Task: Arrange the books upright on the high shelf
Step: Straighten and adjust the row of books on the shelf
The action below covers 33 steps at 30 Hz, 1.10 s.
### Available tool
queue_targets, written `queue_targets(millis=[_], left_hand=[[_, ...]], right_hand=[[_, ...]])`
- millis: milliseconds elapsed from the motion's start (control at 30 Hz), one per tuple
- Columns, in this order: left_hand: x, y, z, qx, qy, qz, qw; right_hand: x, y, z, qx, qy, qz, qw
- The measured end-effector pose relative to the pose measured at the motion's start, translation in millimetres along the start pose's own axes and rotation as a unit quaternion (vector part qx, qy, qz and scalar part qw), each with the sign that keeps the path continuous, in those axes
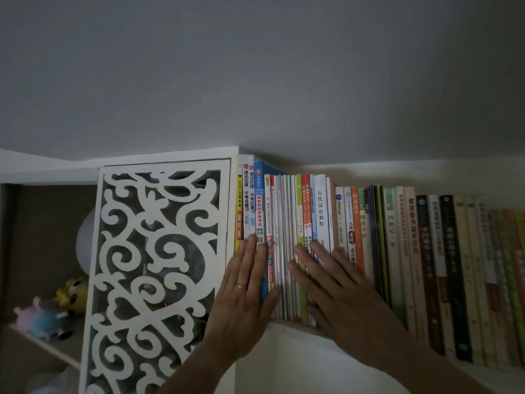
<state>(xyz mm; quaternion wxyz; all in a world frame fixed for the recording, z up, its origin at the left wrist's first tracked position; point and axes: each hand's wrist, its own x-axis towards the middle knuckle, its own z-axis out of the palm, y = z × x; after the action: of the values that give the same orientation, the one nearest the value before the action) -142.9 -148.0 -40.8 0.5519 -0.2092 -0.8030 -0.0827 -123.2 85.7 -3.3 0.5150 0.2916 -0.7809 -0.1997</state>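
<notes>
A long row of books (321,211) stands upright on the high white shelf (295,327), spines facing me, from a yellow book (239,206) at the left end to dim books at the far right. My left hand (244,291), wearing a gold ring, lies flat with fingers together against the spines near the left end. My right hand (332,282) rests flat, fingers spread, on the spines of thin books and a white book (321,209). Neither hand grips anything.
A white carved lattice panel (159,274) stands directly left of the books. Beyond it is an open compartment with plush toys (48,317) and a pale round object (85,243). The grey ceiling (255,66) is close above the books.
</notes>
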Motion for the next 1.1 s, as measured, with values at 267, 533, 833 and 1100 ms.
queue_targets(millis=[267,533,833,1100], left_hand=[[0.7,44.7,4.7,-0.07,0.008,-0.1,0.992],[-4.5,77.6,-32.3,0.026,-0.04,-0.082,0.995],[8.8,238.6,-40.6,-0.139,0.015,0.089,0.986],[-112.2,475.8,12.2,-0.291,-0.055,0.168,0.94]], right_hand=[[0.0,-5.1,-22.7,0.035,-0.07,0.017,0.997],[-24.2,6.5,-45.1,0.054,-0.076,0.031,0.995],[-163.1,55.6,-119.0,0.118,0.021,0.176,0.977],[-443.0,45.7,-193.3,0.115,-0.056,0.39,0.912]])
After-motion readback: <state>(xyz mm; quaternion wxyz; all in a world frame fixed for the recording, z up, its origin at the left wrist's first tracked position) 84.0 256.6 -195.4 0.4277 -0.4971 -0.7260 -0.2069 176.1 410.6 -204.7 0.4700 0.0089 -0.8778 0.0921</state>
